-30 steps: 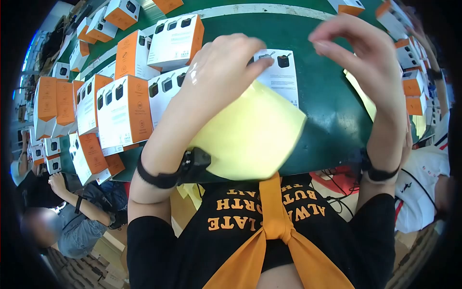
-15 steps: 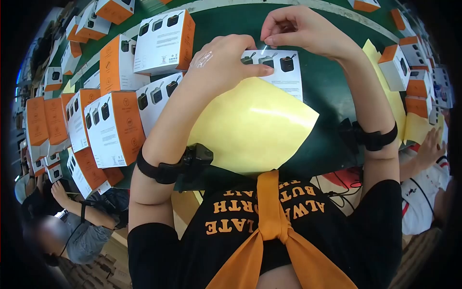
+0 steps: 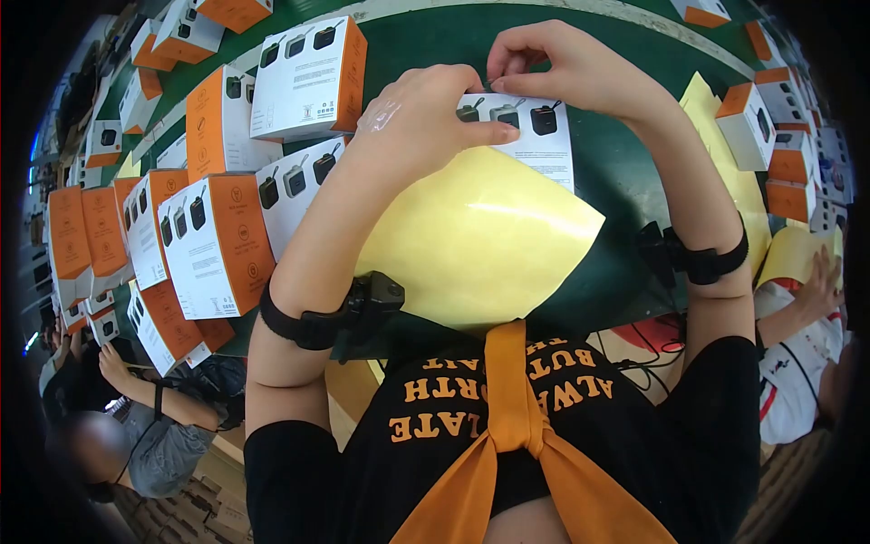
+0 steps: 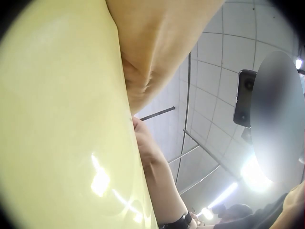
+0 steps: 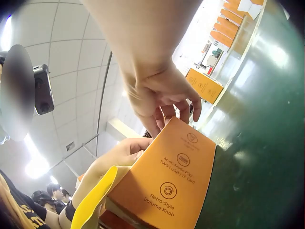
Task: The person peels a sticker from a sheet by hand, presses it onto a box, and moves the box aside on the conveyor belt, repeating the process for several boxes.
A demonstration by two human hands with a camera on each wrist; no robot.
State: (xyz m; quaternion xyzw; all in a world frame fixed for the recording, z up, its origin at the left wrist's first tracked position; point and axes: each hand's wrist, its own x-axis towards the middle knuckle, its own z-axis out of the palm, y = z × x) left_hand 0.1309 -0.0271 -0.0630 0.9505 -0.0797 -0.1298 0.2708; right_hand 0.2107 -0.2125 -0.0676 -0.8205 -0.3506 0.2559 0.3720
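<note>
A white and orange speaker box [image 3: 548,136] lies on the green table in front of me, its printed white side up. My left hand [image 3: 421,113] holds the box at its left end, the thumb over the printed side. That hand also keeps a glossy yellow sheet [image 3: 489,236] against the box; the sheet hangs toward my body. At the far edge of the box, my right hand [image 3: 566,68] pinches a small clear sticker, mostly hidden by the fingers. In the right wrist view, the right hand's curled fingers [image 5: 181,107] reach over the box's end, above its orange side [image 5: 176,176].
Several similar boxes [image 3: 213,245] are stacked at the left, close to my left forearm. More boxes [image 3: 748,127] and yellow sheets [image 3: 716,136] lie at the right. People sit on both sides, one with a hand [image 3: 816,286] at a yellow sheet.
My right hand came in from the right to the far edge of the box, with a clear sticker in its fingertips, and has since lowered slightly there. The left hand stays on the box.
</note>
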